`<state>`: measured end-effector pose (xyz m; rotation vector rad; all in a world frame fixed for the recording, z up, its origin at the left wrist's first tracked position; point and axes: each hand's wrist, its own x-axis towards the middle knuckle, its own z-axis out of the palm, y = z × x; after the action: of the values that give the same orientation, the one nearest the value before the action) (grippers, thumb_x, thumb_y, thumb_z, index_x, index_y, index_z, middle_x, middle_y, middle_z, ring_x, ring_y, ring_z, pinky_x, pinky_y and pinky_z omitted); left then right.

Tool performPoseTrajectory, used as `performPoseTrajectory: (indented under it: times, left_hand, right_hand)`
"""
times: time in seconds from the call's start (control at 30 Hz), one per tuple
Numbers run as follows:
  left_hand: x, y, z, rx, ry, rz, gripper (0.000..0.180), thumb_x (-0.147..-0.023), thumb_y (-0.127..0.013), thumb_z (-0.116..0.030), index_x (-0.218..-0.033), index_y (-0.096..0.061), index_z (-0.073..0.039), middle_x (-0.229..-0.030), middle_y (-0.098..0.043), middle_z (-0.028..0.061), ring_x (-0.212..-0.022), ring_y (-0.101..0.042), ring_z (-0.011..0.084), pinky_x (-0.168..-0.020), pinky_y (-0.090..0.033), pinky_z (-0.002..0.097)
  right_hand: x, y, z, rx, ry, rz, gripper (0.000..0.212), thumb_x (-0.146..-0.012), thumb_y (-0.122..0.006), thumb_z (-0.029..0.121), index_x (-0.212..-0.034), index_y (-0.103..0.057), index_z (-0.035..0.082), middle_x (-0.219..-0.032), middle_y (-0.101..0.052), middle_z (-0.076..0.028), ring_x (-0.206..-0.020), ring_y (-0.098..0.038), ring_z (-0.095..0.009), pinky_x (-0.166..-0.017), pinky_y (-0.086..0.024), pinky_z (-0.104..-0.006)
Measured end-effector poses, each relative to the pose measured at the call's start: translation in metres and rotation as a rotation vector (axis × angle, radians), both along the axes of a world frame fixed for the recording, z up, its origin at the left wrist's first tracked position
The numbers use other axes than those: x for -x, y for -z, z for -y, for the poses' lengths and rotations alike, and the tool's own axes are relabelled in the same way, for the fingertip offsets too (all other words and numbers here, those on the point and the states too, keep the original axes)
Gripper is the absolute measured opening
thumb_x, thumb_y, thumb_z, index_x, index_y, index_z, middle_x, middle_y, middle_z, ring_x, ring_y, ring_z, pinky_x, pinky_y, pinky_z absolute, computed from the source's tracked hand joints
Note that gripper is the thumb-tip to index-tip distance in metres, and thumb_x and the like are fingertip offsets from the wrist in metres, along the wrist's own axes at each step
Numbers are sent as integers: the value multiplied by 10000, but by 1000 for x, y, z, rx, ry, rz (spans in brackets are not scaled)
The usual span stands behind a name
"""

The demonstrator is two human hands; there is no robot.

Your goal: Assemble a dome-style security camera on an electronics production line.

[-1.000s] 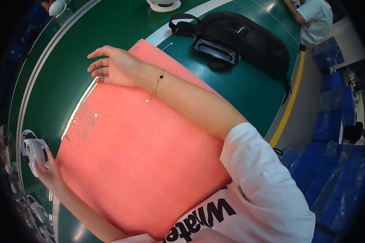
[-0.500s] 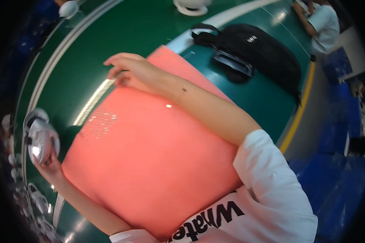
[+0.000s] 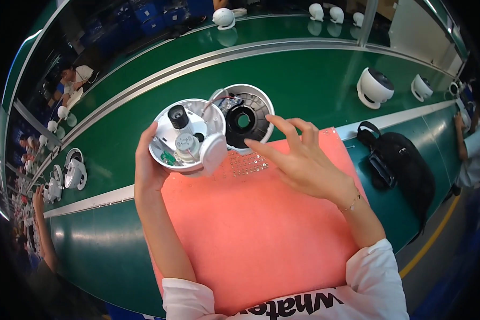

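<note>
My left hand (image 3: pixel 150 168) is closed on the side of an opened round white housing (image 3: pixel 162 125). A black cylinder, a motor and a small green board show inside it. Wires (image 3: pixel 217 97) run from it to a round shell (image 3: pixel 261 101), white outside and black inside, with a hole in its middle. The thumb and index finger of my right hand (image 3: pixel 312 165) grip that shell's rim; the other fingers are bent. Both parts are above the far edge of a pink mat (image 3: pixel 240 224), where several small screws (image 3: pixel 250 165) lie in rows.
A black bag (image 3: pixel 405 165) lies right of the mat. White round devices (image 3: pixel 376 88) stand along the green conveyor (image 3: pixel 304 72), with another device (image 3: pixel 74 173) at its left. A metal rail (image 3: pixel 197 64) runs behind. Other people (image 3: pixel 77 80) sit farther off.
The view has turned. My left hand, earlier at a white device on the left, now holds the opened housing at the mat's far edge. My right hand has come to the shell's rim.
</note>
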<state>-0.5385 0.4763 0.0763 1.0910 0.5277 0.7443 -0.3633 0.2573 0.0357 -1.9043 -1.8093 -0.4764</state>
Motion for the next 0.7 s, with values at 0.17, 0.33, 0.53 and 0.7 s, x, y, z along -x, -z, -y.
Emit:
performPoseTrajectory:
  times: [0.17, 0.33, 0.53, 0.7]
  left_hand:
    - [2, 3, -5, -17, 32, 10, 423, -847, -532, -367, -1076, -566, -14, -1033, -612, 119, -908, -610, 209, -736, -514, 336]
    - [23, 26, -37, 68, 122, 57, 286, -861, -535, -306, -913, -617, -37, -860, -647, 83, -780, -631, 162, -665, -518, 306]
    - [18, 22, -28, 232, -10, -9, 228, -806, -616, -290, -834, -615, -64, -783, -638, 68, -661, -613, 164, -572, -500, 291]
    - [27, 32, -39, 285, 61, -46, 189, -790, -656, -236, -829, -623, -54, -797, -647, 78, -655, -618, 161, -580, -516, 302]
  right_hand:
    - [-4, -4, 2, 11, -1, -1, 348, -675, -578, -57, -955, -591, 149, -1348, -284, -77, -1139, -272, -369, -940, -302, -462]
    - [-3, -19, 8, -128, -40, 6, 233, -656, -634, -10, -817, -583, 150, -1265, -335, -28, -1114, -269, -342, -926, -321, -419]
    - [-2, -31, 23, -176, -127, -16, 212, -638, -676, 19, -789, -587, 139, -1208, -381, -56, -1090, -304, -324, -893, -350, -398]
    - [10, -27, 13, -106, -217, -18, 245, -614, -665, -18, -793, -571, 119, -1187, -395, -73, -1068, -336, -331, -872, -376, -399]
